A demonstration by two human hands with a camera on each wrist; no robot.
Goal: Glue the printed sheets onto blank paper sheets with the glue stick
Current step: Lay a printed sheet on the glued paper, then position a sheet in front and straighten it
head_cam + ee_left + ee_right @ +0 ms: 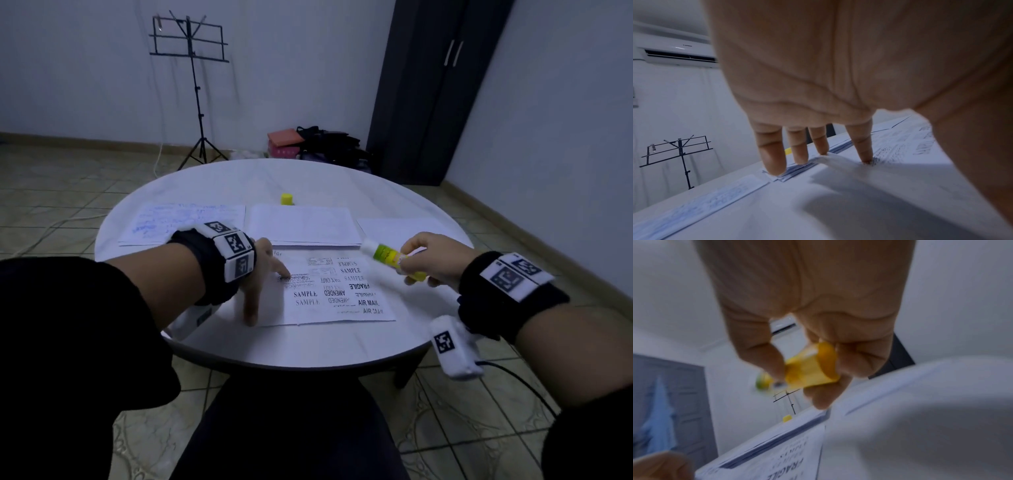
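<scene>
Gluing step, pre-application. Left hand [261,274], fingers straight, pins printed sheet [337,291] at centre frame on counter [308,346]. Right hand [433,258] grips uncapped glue stick [394,257] above sheet's right edge. Next: lower tip w/ light strokes.

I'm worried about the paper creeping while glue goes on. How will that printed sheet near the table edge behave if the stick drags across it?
The printed sheet lies thin and flat, so it is probably light and floppy and would slide or wrinkle on the smooth table. The left hand presses straight fingers on its left side, likely anchoring it. The right hand holds the glue stick above the far, unpinned side, which may lift.
</scene>
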